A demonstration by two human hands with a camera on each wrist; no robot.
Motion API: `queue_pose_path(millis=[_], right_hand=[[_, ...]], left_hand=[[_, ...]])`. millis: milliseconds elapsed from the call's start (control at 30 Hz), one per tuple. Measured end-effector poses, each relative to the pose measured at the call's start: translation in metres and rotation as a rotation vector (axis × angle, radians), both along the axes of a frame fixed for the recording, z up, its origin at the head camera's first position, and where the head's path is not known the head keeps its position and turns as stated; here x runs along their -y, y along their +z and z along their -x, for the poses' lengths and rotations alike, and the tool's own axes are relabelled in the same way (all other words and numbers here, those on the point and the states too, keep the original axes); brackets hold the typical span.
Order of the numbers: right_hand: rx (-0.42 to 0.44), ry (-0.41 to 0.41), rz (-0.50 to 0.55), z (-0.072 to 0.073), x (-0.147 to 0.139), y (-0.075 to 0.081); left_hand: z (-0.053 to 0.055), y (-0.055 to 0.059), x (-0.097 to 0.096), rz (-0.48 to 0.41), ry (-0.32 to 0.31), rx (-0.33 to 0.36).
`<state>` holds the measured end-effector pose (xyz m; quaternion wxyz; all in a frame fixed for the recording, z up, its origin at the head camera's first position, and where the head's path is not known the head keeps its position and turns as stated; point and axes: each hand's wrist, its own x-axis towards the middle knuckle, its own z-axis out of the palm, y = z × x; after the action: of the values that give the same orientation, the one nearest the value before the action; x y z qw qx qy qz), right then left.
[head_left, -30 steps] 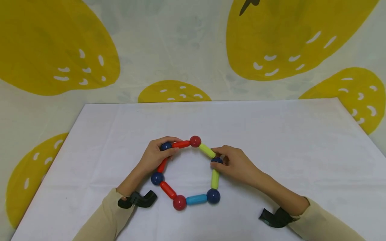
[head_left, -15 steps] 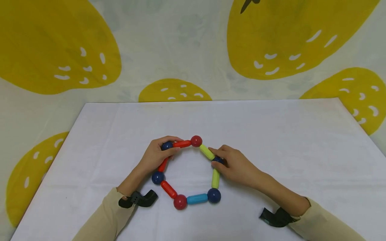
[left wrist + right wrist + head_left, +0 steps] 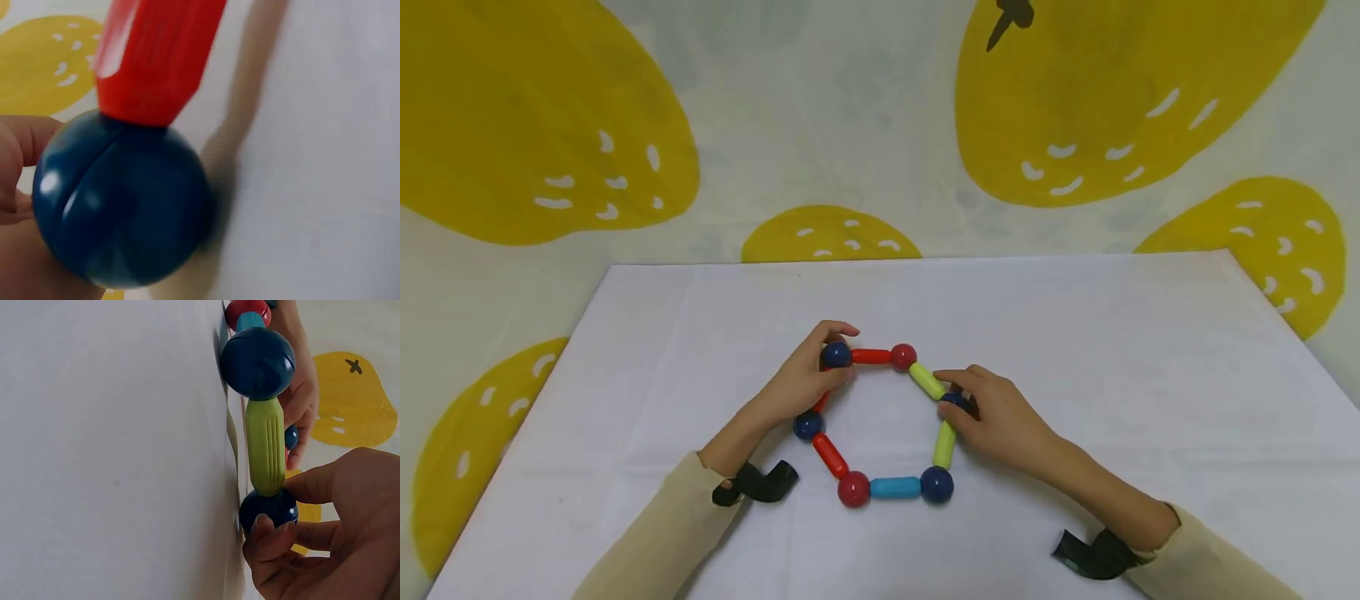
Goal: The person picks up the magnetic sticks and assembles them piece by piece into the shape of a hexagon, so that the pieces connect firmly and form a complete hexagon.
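Observation:
A closed ring of coloured rods and balls lies on the white table (image 3: 1097,350). My left hand (image 3: 796,382) holds the dark blue ball (image 3: 837,355) at the upper left corner, thumb on the near side and fingers behind. At the right corner, my right hand (image 3: 1000,417) pinches another dark blue ball (image 3: 267,510). Red rods (image 3: 872,357) form the left side and top. Yellow-green rods (image 3: 927,381) run down the right, and a light blue rod (image 3: 895,487) closes the front. Red balls (image 3: 903,357) sit at the top and at the front left (image 3: 853,489).
Two more dark blue balls join rods at the left (image 3: 808,426) and front right (image 3: 937,485). A black strap piece (image 3: 767,482) is on each wrist. Behind the table hangs a pale cloth (image 3: 827,100) with yellow fruit prints.
The ring's left side and top have shifted right, and its outline is more even. My left hand has moved right with it, its fingertips a little more raised. My right hand has shifted slightly right.

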<state>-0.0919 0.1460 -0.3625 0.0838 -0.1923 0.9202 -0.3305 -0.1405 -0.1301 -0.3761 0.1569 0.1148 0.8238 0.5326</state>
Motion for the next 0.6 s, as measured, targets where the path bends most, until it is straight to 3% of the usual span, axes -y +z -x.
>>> queue_pose_path(millis=[133,300,600], right_hand=[[-0.028,-0.046,0.009,0.001,-0.006,-0.003],[-0.063,-0.098,0.002,0.005,-0.016,-0.003],[-0.053,-0.159,0.0,0.014,-0.035,-0.005]], left_hand=[[0.011,-0.001,-0.012,0.026,0.013,0.002],[0.024,-0.006,-0.027,0.042,0.029,-0.053],[0.035,-0.007,-0.049,0.11,0.032,-0.131]])
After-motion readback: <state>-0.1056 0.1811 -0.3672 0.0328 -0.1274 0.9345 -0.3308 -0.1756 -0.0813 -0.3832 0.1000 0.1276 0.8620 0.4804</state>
